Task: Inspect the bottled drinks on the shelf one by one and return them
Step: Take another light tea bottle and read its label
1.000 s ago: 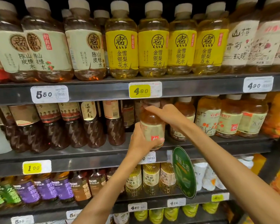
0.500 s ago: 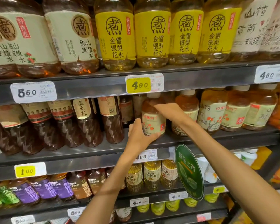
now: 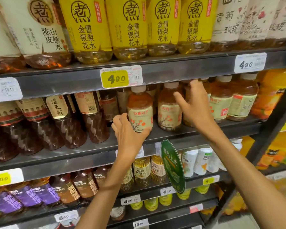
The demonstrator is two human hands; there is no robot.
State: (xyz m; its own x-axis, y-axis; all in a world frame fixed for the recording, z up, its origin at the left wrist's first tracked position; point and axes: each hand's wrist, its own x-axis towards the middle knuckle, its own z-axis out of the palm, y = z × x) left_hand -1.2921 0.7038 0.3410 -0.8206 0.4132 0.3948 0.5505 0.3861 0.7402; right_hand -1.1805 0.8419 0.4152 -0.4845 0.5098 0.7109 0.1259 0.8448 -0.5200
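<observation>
Right hand (image 3: 194, 108) left the bottle (image 3: 140, 111), now w/ left hand (image 3: 128, 132) only.

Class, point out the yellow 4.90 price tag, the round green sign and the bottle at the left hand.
Price tag (image 3: 114, 78), head view: yellow part.
Green sign (image 3: 172, 166), head view: face.
Bottle (image 3: 140, 116), head view: label.
</observation>
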